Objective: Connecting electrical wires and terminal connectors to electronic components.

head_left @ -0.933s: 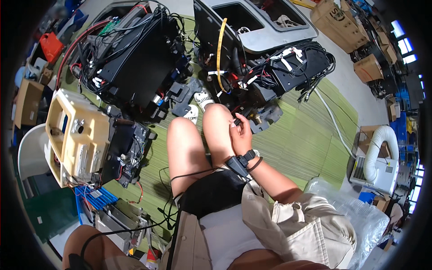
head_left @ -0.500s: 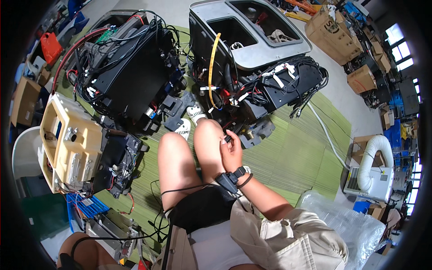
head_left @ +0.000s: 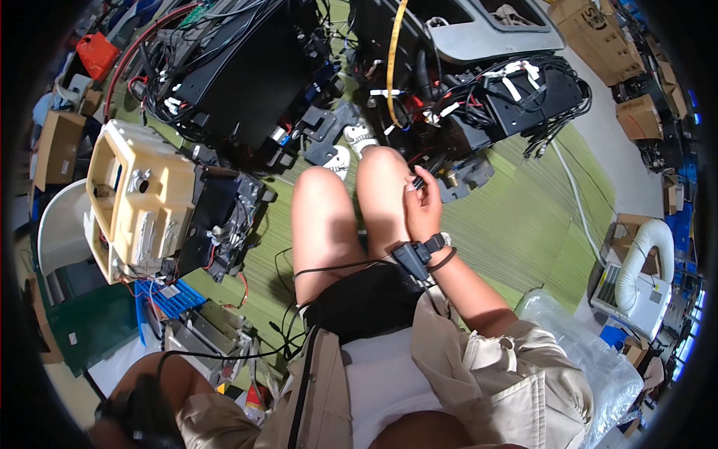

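Note:
My right hand [head_left: 424,203] rests beside my right knee, with its fingers closed on a small black piece [head_left: 419,181] whose kind I cannot make out. A black device [head_left: 413,262] is strapped at that wrist, and a dark cable runs from it across my lap. My left arm is bent at the lower left. There my left hand [head_left: 112,434] is a dark blur at the rim, its fingers not readable, near a blurred black wrist device [head_left: 146,408].
Ahead stand black machine housings [head_left: 247,75] with loose wiring, and a wired black panel [head_left: 535,101]. At left are a cream plastic shell [head_left: 153,202] and a blue plastic grid [head_left: 176,298]. A white unit with a hose [head_left: 632,295] and bubble wrap [head_left: 576,359] lie right.
The whole view has shifted, so the machines sit higher and further right in the picture. The left arm's dark wrist device has come further into view. My right hand keeps its pinch.

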`<action>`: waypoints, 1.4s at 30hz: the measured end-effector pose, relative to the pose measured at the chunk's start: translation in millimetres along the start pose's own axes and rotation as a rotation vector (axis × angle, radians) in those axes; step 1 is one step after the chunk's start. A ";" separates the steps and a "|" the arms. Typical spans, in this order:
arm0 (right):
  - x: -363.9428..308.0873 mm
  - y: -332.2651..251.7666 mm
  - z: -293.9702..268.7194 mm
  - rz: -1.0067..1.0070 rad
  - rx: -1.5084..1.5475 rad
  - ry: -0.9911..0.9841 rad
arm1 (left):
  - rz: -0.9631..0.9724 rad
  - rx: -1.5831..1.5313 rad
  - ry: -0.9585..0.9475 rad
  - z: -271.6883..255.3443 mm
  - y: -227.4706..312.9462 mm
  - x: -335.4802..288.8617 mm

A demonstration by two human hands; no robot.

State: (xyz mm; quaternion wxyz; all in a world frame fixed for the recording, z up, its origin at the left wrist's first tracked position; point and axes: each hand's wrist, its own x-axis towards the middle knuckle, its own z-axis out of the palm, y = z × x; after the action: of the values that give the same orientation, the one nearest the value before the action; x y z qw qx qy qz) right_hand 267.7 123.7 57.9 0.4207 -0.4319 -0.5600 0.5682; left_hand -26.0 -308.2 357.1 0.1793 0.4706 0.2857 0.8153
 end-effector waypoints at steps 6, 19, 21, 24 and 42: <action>0.9 9.7 -7.4 0.044 -0.042 0.012 | -0.173 0.338 0.404 141.3 -210.5 95.7; 0.6 -5.6 0.8 0.051 -0.081 -0.003 | -0.929 1.395 -1.061 58.5 -299.6 -56.2; 0.5 -5.4 1.5 0.038 -0.048 0.005 | -0.888 1.391 -1.116 57.7 -304.8 -48.6; 1.7 0.0 0.8 0.021 -0.067 0.005 | -0.909 1.258 -1.122 67.8 -318.8 -41.3; 3.3 -8.6 10.1 0.103 0.119 0.009 | -0.707 1.107 -1.283 65.6 -409.3 9.6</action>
State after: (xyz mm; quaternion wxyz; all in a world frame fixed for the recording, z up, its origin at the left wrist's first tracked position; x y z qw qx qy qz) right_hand 257.0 124.3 66.4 0.4186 -0.4369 -0.5004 0.6193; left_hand 36.0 32.9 129.6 0.2915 0.7369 0.6084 0.0424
